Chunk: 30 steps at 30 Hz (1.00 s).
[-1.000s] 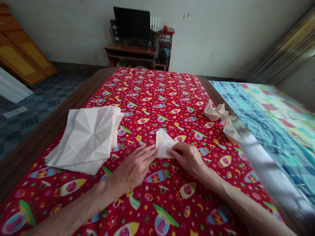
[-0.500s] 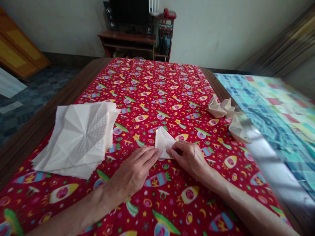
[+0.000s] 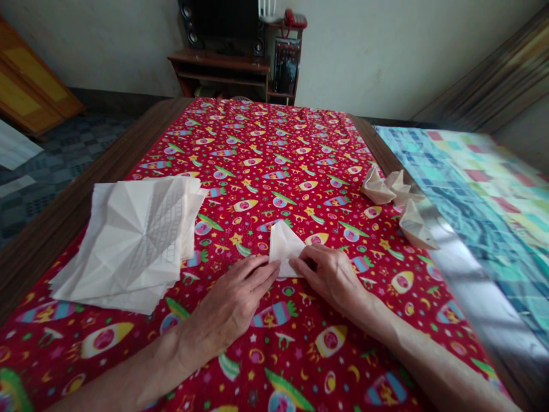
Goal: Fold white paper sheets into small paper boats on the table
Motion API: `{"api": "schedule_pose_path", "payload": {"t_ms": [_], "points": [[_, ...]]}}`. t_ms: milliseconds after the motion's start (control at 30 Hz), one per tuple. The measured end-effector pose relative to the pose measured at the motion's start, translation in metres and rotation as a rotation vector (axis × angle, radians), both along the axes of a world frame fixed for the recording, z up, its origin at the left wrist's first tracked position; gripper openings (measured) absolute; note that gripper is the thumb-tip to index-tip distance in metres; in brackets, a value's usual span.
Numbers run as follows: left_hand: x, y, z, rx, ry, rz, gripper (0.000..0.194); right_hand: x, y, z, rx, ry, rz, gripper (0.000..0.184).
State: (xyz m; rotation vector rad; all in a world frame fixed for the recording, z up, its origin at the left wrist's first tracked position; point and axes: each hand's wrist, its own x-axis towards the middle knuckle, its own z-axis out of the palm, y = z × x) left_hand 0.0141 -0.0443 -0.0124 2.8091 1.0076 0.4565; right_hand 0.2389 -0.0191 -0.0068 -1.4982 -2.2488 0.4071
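Note:
A small piece of folded white paper point(image 3: 283, 245) lies on the red patterned cloth point(image 3: 274, 189) between my hands, its pointed tip facing away from me. My left hand point(image 3: 240, 292) rests flat at its left edge, fingers stretched out and fingertips touching the lower left corner. At the right side, my right hand point(image 3: 326, 269) pinches the paper between thumb and curled fingers. Left of my hands is a stack of creased white paper sheets point(image 3: 132, 234). Several folded paper boats point(image 3: 416, 226) stand near the cloth's right edge.
The wooden table edge point(image 3: 128, 154) shows along the left. A bed with a checked blue cover point(image 3: 441, 189) adjoins the right side. Beyond the table's far end stands a desk point(image 3: 218, 63) with a monitor point(image 3: 227, 26) and a red telephone point(image 3: 294, 20).
The camera view has tilted down and shifted slightly. My left fingers have slid a little onto the paper's lower left corner; my right hand keeps its pinch on the right side.

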Motion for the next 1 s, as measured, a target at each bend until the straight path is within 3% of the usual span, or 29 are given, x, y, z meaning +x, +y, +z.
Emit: {"api": "schedule_pose_path", "payload": {"t_ms": [333, 667, 1000], "points": [[0.0000, -0.0004, 0.0085, 0.030, 0.062, -0.024, 0.045, -0.0041, -0.0009, 0.0025, 0.031, -0.056, -0.003, 0.027], [-0.0008, -0.0010, 0.0016, 0.023, 0.013, -0.001, 0.046, -0.0061, -0.0015, 0.0037, 0.082, -0.153, -0.005, 0.027], [0.0002, -0.0010, 0.0059, 0.034, 0.047, -0.013, 0.047, -0.0053, -0.0017, 0.0044, 0.083, -0.150, 0.000, 0.028]]}}
